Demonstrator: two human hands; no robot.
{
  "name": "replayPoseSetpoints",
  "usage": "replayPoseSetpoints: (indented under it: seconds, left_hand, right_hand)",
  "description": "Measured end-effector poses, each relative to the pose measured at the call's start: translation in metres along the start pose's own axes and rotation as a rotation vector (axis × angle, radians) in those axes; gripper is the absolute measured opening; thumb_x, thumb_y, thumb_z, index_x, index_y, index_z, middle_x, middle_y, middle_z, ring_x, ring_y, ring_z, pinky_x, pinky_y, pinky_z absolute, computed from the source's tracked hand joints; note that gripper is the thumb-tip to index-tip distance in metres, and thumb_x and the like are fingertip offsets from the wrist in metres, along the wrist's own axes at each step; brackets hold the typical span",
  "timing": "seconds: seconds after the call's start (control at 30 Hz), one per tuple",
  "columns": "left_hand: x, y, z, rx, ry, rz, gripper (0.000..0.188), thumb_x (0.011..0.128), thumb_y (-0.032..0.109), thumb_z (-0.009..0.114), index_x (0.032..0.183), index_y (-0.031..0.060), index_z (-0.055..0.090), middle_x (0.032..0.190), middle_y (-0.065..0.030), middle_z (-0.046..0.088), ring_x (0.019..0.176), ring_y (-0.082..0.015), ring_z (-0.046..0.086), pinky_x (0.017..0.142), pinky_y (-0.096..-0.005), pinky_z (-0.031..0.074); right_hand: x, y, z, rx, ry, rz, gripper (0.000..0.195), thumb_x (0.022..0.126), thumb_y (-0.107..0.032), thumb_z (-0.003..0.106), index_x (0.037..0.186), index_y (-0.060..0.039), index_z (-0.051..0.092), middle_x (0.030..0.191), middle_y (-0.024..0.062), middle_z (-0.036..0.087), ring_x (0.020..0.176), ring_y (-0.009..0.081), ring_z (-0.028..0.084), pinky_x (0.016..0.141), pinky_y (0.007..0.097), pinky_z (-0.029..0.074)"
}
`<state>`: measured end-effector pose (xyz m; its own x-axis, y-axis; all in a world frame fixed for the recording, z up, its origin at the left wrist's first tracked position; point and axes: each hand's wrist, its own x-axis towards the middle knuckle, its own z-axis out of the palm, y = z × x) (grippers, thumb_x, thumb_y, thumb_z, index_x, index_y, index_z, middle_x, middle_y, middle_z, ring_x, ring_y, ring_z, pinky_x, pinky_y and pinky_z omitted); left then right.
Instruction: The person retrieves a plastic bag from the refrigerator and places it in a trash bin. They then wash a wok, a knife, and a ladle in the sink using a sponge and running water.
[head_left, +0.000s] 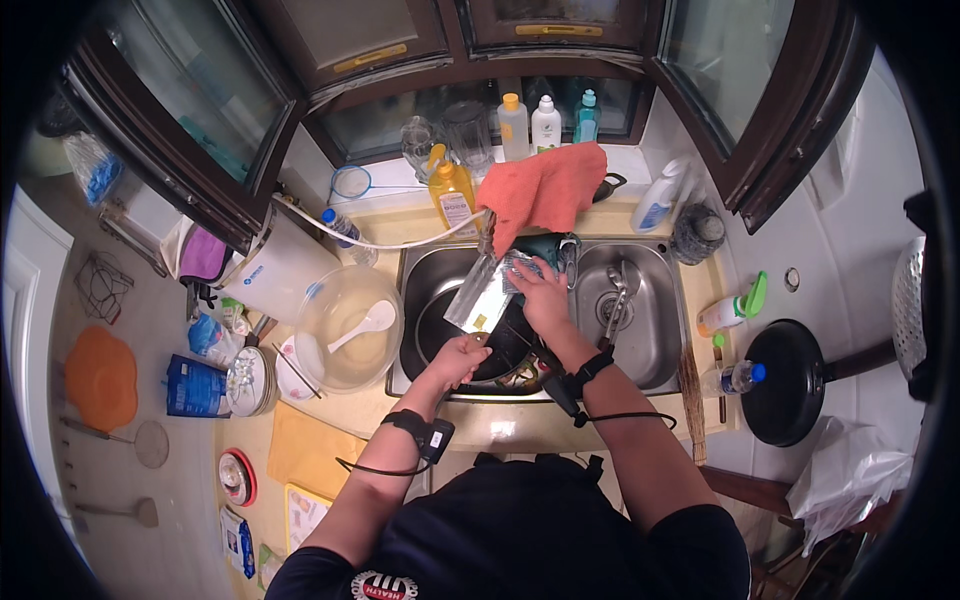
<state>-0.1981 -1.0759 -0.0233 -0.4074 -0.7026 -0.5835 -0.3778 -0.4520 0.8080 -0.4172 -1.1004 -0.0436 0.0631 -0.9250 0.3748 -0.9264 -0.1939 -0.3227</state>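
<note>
A metal cleaver (480, 298) is held over the left sink basin (415, 300), under the faucet (486, 238). My left hand (456, 362) is closed round its handle, at the blade's lower end. My right hand (541, 298) presses a grey scrubbing cloth (519, 264) on the upper part of the blade. Below the cleaver, a black wok or pan (442, 322) lies in the basin, partly hidden by my hands. An orange cloth (551, 187) hangs over the faucet.
The right basin (656, 322) holds metal utensils (619, 304). Left of the sink stand a clear plastic bowl (349, 367) with a white spoon (364, 326) and stacked plates (250, 381). Bottles line the sill, including a yellow pump bottle (452, 191). A frying pan (782, 382) is at right.
</note>
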Motion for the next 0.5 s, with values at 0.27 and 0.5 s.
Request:
replayPoseSetpoints:
  seconds: [0.27, 0.5]
  left_hand:
    - [-0.001, -0.007, -0.004, 0.082, 0.009, 0.008, 0.022, 0.087, 0.023, 0.066, 0.081, 0.0083, 0.051, 0.057, 0.0011, 0.047, 0.038, -0.0085, 0.043, 0.033, -0.0244, 0.032]
    - [0.003, -0.009, -0.003, 0.076, 0.007, 0.015, 0.023, 0.087, 0.023, 0.066, 0.080, 0.0069, 0.051, 0.056, 0.0008, 0.047, 0.038, -0.0088, 0.044, 0.032, -0.0249, 0.031]
  right_hand:
    - [-0.006, -0.010, 0.004, -0.015, -0.164, -0.162, 0.054, 0.078, -0.006, 0.052, 0.130, -0.0233, 0.056, 0.145, -0.0021, 0.046, 0.131, 0.0215, 0.041, 0.096, 0.0467, 0.033]
    - [-0.004, -0.032, 0.006, 0.048, -0.230, -0.293, 0.051, 0.079, -0.003, 0.050, 0.124, -0.0234, 0.062, 0.141, -0.0027, 0.050, 0.131, 0.0215, 0.041, 0.097, 0.0448, 0.032]
